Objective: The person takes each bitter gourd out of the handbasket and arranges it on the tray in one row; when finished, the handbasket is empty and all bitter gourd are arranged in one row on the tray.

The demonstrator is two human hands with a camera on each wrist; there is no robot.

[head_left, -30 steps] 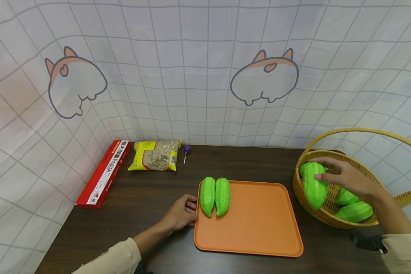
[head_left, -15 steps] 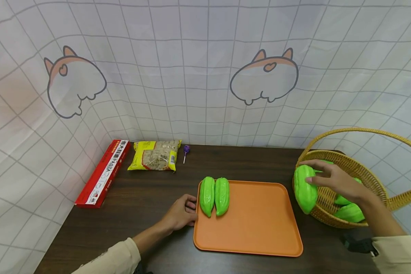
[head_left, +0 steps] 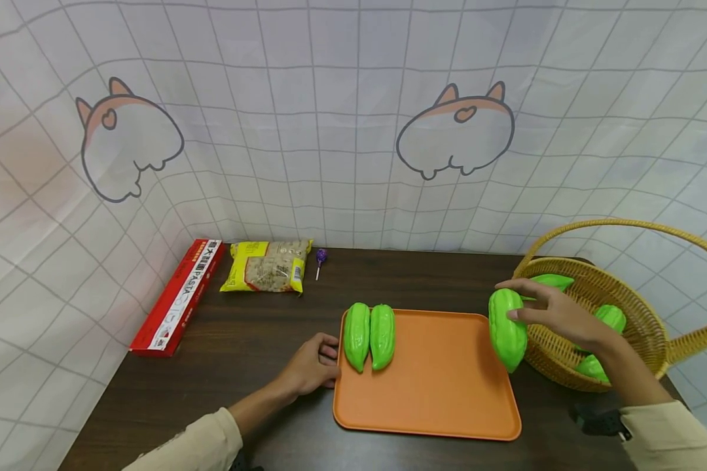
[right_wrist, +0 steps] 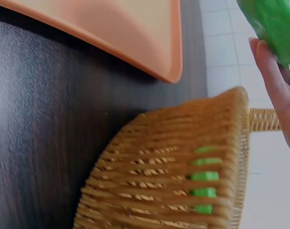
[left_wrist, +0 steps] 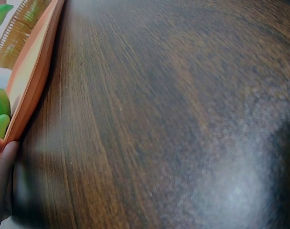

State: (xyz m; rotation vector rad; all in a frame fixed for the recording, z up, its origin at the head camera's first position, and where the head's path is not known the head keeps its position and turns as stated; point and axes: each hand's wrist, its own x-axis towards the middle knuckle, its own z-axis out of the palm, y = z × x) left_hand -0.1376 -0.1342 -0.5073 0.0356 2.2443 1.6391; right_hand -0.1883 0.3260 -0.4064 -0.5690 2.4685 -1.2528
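Note:
My right hand (head_left: pixel 560 315) grips a ridged, pointed green bitter melon (head_left: pixel 508 332), thumb on its near side, above the tray's right edge by the wicker basket. In the right wrist view the same bitter melon (right_wrist: pixel 273 26) is partly cut off by the frame. Two more bitter melons (head_left: pixel 369 337) lie side by side at the left end of the orange tray (head_left: pixel 436 392). At the tray's left rim, my left hand (head_left: pixel 308 371) pinches the edge; the left wrist view shows fingers (left_wrist: pixel 6 164) against the rim, much of the hand cut off.
The tall-handled wicker basket (head_left: pixel 648 314) holds several more green bitter melons (head_left: pixel 611 318) at right. Farther back lie a red pasta box (head_left: pixel 179 297), a yellow-and-clear food bag (head_left: pixel 269 267) and a purple lollipop (head_left: pixel 321 256). A white gridded curtain hangs behind the dark table.
My right hand has carried the bitter melon left, out of the basket and over to the tray's right edge. The left hand and the tray have stayed in place.

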